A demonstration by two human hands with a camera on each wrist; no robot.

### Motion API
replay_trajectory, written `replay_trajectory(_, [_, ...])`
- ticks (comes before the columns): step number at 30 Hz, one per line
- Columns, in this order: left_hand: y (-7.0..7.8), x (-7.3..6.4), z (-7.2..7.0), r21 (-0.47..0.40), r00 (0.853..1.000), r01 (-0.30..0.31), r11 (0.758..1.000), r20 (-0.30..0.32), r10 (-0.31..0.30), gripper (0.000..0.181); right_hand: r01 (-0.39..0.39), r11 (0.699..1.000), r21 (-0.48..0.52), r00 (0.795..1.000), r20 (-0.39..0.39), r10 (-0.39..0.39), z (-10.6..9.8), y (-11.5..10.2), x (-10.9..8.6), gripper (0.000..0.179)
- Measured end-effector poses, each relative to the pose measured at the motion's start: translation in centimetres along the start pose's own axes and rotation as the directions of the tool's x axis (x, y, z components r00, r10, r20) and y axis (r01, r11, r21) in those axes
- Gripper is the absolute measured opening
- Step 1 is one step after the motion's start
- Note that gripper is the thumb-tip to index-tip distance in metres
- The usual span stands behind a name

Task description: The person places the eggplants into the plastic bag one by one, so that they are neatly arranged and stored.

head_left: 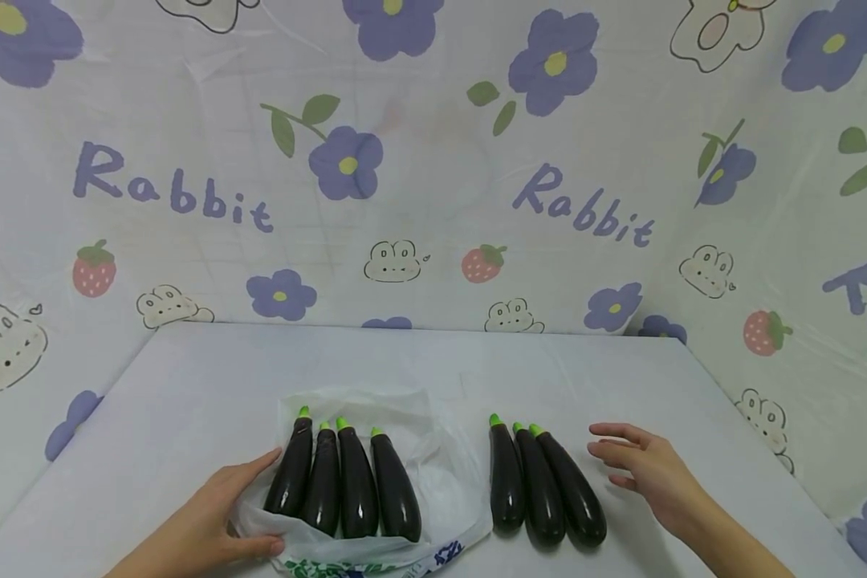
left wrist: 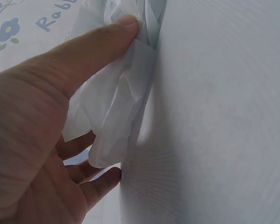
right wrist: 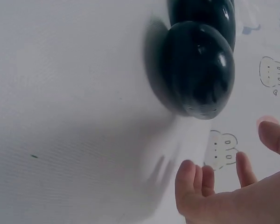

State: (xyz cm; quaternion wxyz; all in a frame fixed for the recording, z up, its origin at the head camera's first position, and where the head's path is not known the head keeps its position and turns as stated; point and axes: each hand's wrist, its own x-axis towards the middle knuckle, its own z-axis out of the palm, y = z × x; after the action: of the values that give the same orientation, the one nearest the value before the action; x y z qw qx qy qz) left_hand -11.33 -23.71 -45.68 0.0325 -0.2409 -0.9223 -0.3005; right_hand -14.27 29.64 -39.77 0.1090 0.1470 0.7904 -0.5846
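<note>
Several glossy black eggplants (head_left: pixel 359 482) with bright green stems lie side by side on a white plastic bag (head_left: pixel 441 482), its near edge folded up against their lower ends. My left hand (head_left: pixel 213 514) touches the bag's left side, thumb and fingers spread wide apart. In the left wrist view the thumb (left wrist: pixel 100 49) lies along the crumpled plastic (left wrist: pixel 114 102), and the other fingers show behind it. To the bag's right, three more eggplants (head_left: pixel 542 486) lie close together on the table. My right hand (head_left: pixel 653 474) hovers right of them, fingers apart and loosely bent, holding nothing.
The table (head_left: pixel 376 357) has a white covering. Behind it and at both sides hangs a pale cloth (head_left: pixel 433 217) printed with flowers, rabbits and strawberries. Green and blue print (head_left: pixel 347 568) shows on the bag's near edge.
</note>
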Motion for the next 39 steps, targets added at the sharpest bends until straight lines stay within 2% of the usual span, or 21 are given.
replay_trajectory(6, [0.1,0.0,0.0,-0.007,1.000,0.005,1.000,0.007,-0.005,0.099,-0.030,0.997,0.066,0.998,0.057,0.026,-0.1,1.3,0.3,0.068])
replay_trajectory(13, [0.5,0.0,-0.2,-0.015,1.000,0.007,1.000,0.015,-0.006,0.099,-0.043,0.995,0.091,0.994,0.109,0.033,-0.1,1.8,0.4,0.052])
replay_trajectory(16, [0.5,0.0,-0.3,-0.018,1.000,0.009,1.000,0.017,-0.009,0.099,-0.064,0.993,0.097,0.991,0.124,0.052,0.1,1.8,0.4,0.051])
replay_trajectory(23, [0.5,0.0,-0.3,-0.033,0.999,0.040,0.999,0.038,-0.038,0.100,-0.064,0.998,0.021,0.984,0.165,0.060,0.9,1.7,0.5,0.054])
replay_trajectory(28, [0.3,-0.1,-0.3,-0.023,0.999,0.028,0.999,0.024,-0.027,0.100,-0.051,0.998,-0.034,0.985,0.165,0.056,1.3,1.6,0.5,0.051])
replay_trajectory(39, [0.2,-0.2,-0.1,0.001,1.000,0.001,1.000,-0.003,-0.001,0.098,-0.022,0.998,-0.054,0.985,0.171,0.031,1.4,1.8,0.5,0.052])
